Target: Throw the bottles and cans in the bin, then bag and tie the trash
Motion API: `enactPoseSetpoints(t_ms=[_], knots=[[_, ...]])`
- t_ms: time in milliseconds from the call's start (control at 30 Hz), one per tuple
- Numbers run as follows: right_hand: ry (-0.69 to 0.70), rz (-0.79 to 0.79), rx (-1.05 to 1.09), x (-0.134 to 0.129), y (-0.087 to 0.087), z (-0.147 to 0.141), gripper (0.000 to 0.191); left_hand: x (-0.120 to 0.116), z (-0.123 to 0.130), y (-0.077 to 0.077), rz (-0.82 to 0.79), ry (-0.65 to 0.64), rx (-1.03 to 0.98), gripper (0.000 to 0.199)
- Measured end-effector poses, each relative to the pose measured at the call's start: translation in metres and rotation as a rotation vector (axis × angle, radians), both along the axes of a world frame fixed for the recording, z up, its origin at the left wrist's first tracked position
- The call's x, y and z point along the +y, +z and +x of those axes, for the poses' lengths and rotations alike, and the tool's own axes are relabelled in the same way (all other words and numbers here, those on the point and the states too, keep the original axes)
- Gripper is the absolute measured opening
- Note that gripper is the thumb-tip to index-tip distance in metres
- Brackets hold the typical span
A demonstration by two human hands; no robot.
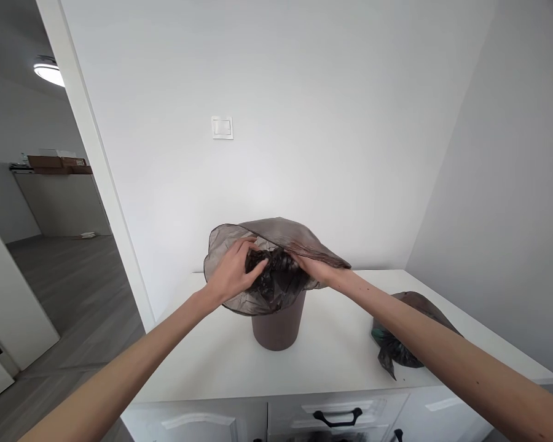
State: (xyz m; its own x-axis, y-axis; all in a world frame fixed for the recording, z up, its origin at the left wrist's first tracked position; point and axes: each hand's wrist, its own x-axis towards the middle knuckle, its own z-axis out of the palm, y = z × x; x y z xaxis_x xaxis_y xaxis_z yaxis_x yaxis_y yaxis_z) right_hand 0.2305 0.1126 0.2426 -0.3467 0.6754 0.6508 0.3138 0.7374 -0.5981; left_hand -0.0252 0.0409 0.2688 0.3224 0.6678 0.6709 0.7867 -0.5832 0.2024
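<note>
A dark, see-through garbage bag [276,232] lines a brown trash can [277,325] on the white cabinet top. The bag's wide rim flares out well past the can, and its crumpled middle sinks inside. My left hand [235,267] is at the left of the bag's mouth, thumb and fingers apart, over the crumpled film. On the other side my right hand [317,269] reaches into the mouth beneath a fold of the rim, which drapes over the wrist. Its fingers are mostly hidden by the film.
A knotted dark garbage bag [403,353] lies on the white cabinet [332,368] at the right, partly behind my right forearm. Behind stands a white wall with a light switch [222,127]. At the left, a doorway shows a grey floor [96,294] and cardboard boxes [50,162].
</note>
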Motion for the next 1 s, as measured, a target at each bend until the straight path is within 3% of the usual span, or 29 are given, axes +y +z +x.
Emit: enactPoseSetpoints(t_ms=[100, 233, 400, 500, 633, 800, 900, 1000], knots=[[0.023, -0.121, -0.232, 0.001, 0.002, -0.007, 0.018, 0.0, -0.001, -0.004, -0.178, -0.023, 0.06, 0.068], [0.007, -0.327, -0.433, -0.013, 0.025, -0.007, 0.024, -0.003, -0.005, -0.003, -0.344, -0.061, 0.095, 0.08], [0.238, -0.483, -0.207, -0.041, 0.057, 0.012, 0.041, -0.018, -0.016, 0.011, -0.48, -0.062, 0.196, 0.088], [0.298, -0.621, 0.078, -0.046, 0.064, 0.018, 0.031, -0.032, -0.02, 0.024, -0.471, -0.145, 0.227, 0.091], [0.222, -0.501, 0.357, -0.042, 0.061, 0.013, 0.02, -0.041, -0.02, 0.036, -0.428, -0.051, 0.182, 0.078], [-0.147, -0.086, 0.194, -0.037, 0.053, 0.008, 0.033, -0.036, -0.016, 0.038, -0.348, -0.011, 0.118, 0.07], [-0.294, 0.049, 0.041, -0.028, 0.043, 0.011, 0.053, -0.027, -0.016, 0.036, -0.334, -0.051, 0.146, 0.078], [-0.274, -0.086, -0.071, -0.008, 0.028, 0.017, 0.093, -0.005, -0.019, 0.028, -0.354, -0.085, 0.094, 0.095]])
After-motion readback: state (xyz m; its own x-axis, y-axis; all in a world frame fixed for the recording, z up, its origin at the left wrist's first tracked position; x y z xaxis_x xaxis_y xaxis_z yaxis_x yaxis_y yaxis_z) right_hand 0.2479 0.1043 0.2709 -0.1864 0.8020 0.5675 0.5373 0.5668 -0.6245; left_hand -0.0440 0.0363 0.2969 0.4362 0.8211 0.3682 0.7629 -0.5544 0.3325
